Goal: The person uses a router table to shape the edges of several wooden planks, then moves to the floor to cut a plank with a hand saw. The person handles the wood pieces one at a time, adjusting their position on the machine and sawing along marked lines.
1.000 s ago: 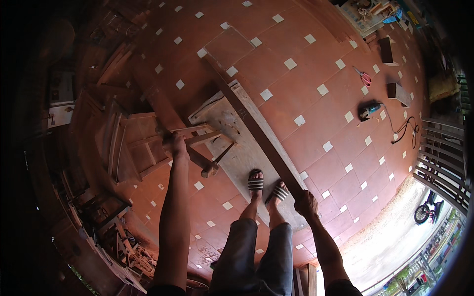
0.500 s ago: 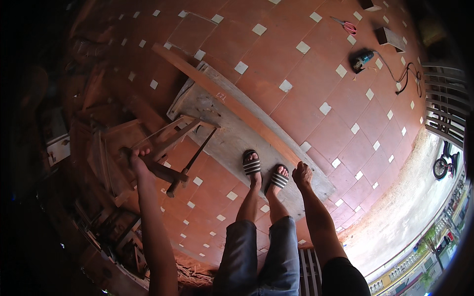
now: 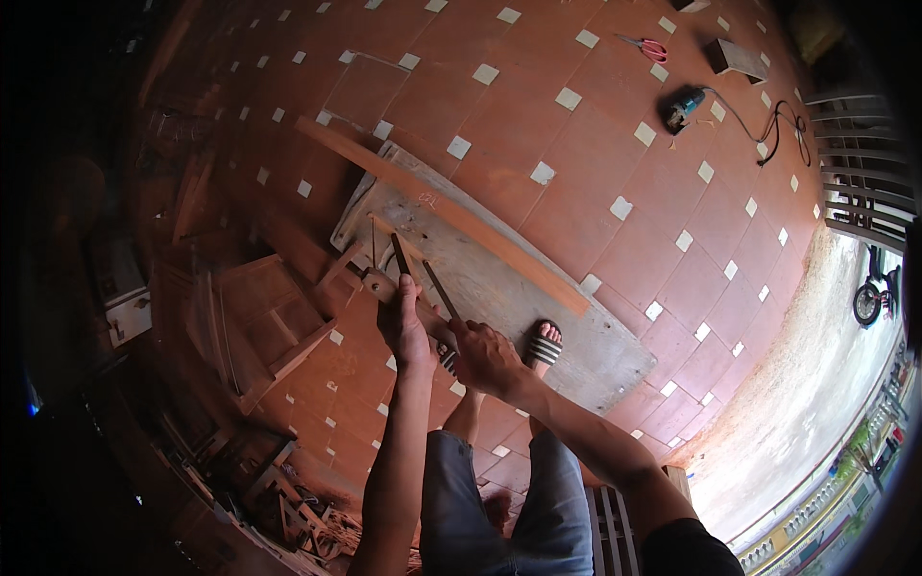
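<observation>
I look straight down at my own legs and both bare arms over a red tiled floor (image 3: 615,144) with small white inset squares. A second ago my left hand (image 3: 403,326) was far out to the left on a stack of wooden frames (image 3: 250,322) and my right hand (image 3: 485,357) hung free beside my feet; now both have come together just in front of my knees, over the near left end of a grey board (image 3: 519,298) lying on the floor. The left hand's grip is closed round a dark hammer-like tool (image 3: 396,259), and the right hand's grip is pinched on a thin stick (image 3: 440,290) that slants away from me; the two pieces sit side by side, almost touching. A long wooden plank (image 3: 442,213) lies diagonally across the board. My sandalled foot (image 3: 544,346) rests on the board's near edge. Far right on the floor are a blue power tool (image 3: 684,106) with its cord, and red scissors (image 3: 645,44). I judge the work has shifted from fetching to handling these pieces
</observation>
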`<move>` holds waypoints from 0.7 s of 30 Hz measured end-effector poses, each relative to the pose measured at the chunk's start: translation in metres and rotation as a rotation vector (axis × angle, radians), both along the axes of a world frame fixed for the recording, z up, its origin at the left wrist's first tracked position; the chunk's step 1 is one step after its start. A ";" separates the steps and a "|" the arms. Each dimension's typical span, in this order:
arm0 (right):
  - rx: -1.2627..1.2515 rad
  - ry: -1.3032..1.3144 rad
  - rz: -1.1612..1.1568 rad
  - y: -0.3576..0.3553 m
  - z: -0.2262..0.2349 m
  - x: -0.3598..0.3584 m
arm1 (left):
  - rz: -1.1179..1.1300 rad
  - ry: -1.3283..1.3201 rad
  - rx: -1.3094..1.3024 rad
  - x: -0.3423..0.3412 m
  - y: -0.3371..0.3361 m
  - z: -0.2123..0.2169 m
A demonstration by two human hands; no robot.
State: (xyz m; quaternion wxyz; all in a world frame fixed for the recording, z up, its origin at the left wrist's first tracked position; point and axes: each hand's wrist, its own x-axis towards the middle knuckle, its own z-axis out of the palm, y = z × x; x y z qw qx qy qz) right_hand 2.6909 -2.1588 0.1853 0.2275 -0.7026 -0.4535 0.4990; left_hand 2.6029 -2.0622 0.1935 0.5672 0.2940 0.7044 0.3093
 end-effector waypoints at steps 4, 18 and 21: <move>0.030 -0.274 -0.184 -0.036 -0.032 -0.038 | 0.067 -0.032 -0.031 0.014 -0.026 -0.009; 0.074 -0.003 -0.577 -0.095 0.009 -0.027 | -0.946 -0.179 0.775 -0.058 -0.072 0.025; 0.078 -0.130 -0.723 -0.059 -0.020 -0.042 | -0.788 -0.179 0.526 -0.124 -0.064 -0.020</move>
